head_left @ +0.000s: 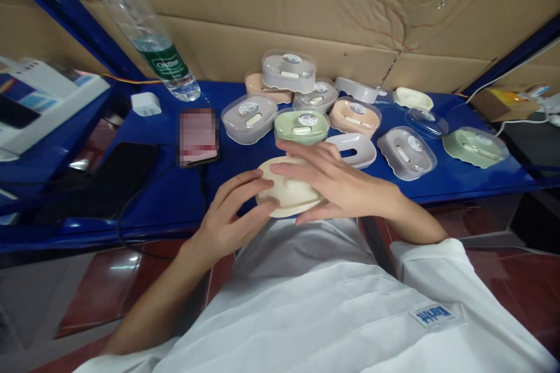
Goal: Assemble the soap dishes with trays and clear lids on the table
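Observation:
A cream oval dish [291,192] is held between both hands over the front edge of the blue table. My left hand [238,210] grips its left side, fingertips on the rim and upper face. Across its top and right side lies my right hand [336,183], with the thumb at the lower right edge. Just behind, a green oval box with a clear lid [301,126] sits on the table. A light grey oval ring-shaped piece [365,151] lies behind the right hand, partly covered by it.
Several lidded oval boxes, one being grey [406,152], spread along the blue table [236,172]. At left are a phone [198,135], a water bottle [164,61] and a white adapter [146,104]. A cardboard sheet [245,6] stands behind. A green lidded box [475,147] is at right.

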Tool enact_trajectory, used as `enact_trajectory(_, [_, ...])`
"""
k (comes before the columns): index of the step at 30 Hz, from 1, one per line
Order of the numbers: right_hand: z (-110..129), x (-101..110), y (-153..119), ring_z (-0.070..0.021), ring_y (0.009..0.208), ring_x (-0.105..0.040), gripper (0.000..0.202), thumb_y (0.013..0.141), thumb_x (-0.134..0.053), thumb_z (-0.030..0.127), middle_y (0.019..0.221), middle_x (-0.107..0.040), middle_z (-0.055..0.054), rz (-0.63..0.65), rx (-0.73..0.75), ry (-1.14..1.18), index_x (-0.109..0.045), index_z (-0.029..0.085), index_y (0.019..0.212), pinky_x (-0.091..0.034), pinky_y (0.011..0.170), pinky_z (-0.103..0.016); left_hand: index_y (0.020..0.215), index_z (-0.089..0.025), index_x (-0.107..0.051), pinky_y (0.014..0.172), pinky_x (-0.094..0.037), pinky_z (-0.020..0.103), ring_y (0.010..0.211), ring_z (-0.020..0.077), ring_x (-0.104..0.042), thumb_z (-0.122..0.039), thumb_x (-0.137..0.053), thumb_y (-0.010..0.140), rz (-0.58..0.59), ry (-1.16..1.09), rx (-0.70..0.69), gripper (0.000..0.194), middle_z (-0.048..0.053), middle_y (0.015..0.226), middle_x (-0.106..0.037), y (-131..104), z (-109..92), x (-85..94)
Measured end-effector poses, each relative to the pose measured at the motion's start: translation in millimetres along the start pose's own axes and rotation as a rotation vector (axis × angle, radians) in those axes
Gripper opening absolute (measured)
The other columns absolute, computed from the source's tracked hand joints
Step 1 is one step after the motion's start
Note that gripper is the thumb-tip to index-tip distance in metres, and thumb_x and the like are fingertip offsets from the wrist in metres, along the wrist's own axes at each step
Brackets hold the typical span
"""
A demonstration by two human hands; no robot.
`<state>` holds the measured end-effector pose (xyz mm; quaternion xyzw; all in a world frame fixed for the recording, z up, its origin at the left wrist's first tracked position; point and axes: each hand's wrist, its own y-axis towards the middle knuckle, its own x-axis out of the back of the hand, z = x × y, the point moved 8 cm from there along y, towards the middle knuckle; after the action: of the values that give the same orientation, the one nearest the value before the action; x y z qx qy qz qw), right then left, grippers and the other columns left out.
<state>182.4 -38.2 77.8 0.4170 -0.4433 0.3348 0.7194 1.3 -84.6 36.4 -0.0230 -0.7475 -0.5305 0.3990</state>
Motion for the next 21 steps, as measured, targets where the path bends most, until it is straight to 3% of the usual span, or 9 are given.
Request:
enact_trajectory(2, [-10.6,10.5,-17.8,-0.0385,0.162,-0.045,0.074,0.107,-0.068,0.061,0.178,-0.043,-0.014,-0.058,-0.114,-0.063,-0.045,0.032,0.171,-0.037,0.130,-0.058,0.126,-0.033,-0.068,0.108,-0.065,0.049,0.132,0.0290,-0.071,-0.009,-0.074,0.098,0.048,-0.022,0.058,0.037,0.006,0.132,-0.074,0.9,7.5,-1.3])
enact_trajectory(5, [-41.1,23.5,-56.6,-0.0364,0.154,-0.056,0.053,0.115,-0.054,0.050,0.166,-0.060,-0.012,-0.181,-0.350,-0.136,-0.055,0.033,0.165,-0.040,0.129,-0.059,0.124,-0.029,-0.066,0.109,-0.065,0.048,0.129,0.0283,-0.073,-0.008,-0.073,0.098,0.047,-0.035,0.124,0.034,0.008,0.129,-0.072,5.1,16.9,-3.2])
enact_trajectory(8, [-77.8,12.1,-90.4,-0.0383,0.151,-0.058,0.045,0.116,-0.052,0.046,0.160,-0.064,-0.013,-0.109,-0.522,-0.202,-0.064,0.030,0.156,-0.042,0.123,-0.064,0.123,-0.024,-0.065,0.110,-0.064,0.046,0.128,0.0285,-0.072,-0.011,-0.073,0.098,0.087,-0.034,0.149,0.029,0.011,0.130,-0.070,8.4,21.4,-13.2])
enact_trajectory(11, [-100.4,3.2,-104.1,-0.0402,0.145,-0.062,0.041,0.112,-0.061,0.046,0.155,-0.068,-0.015,-0.058,-0.580,-0.251,-0.072,0.027,0.147,-0.047,0.114,-0.063,0.122,-0.020,-0.067,0.113,-0.063,0.045,0.128,0.0297,-0.072,-0.018,-0.073,0.100,0.201,-0.055,0.135,0.023,0.015,0.132,-0.069,6.4,21.1,-28.5])
enact_trajectory(15, [-91.9,14.6,-96.2,-0.0354,0.131,-0.069,0.036,0.111,-0.065,0.051,0.139,-0.078,-0.011,-0.158,-0.517,-0.205,-0.077,0.029,0.138,-0.044,0.109,-0.054,0.128,-0.021,-0.068,0.117,-0.061,0.045,0.130,0.0290,-0.072,-0.026,-0.069,0.106,0.313,-0.085,0.143,0.022,0.014,0.134,-0.071,-0.1,22.0,-40.1])
enact_trajectory(18, [-68.8,17.6,-83.0,-0.0317,0.127,-0.072,0.035,0.110,-0.066,0.055,0.133,-0.080,-0.007,-0.206,-0.431,-0.111,-0.078,0.030,0.133,-0.040,0.108,-0.050,0.150,-0.025,-0.059,0.118,-0.061,0.044,0.134,0.0273,-0.071,-0.032,-0.069,0.109,0.323,-0.090,0.231,0.043,0.013,0.145,-0.067,-2.7,29.2,-40.6])
enact_trajectory(21, [-45.1,2.7,-64.1,-0.0293,0.126,-0.072,0.038,0.109,-0.067,0.057,0.133,-0.080,-0.006,-0.215,-0.358,-0.087,-0.077,0.031,0.136,-0.040,0.106,-0.048,0.164,-0.030,-0.046,0.119,-0.061,0.047,0.142,0.0296,-0.067,-0.036,-0.074,0.107,0.284,-0.109,0.236,0.063,0.016,0.162,-0.055,-1.8,30.9,-37.4])
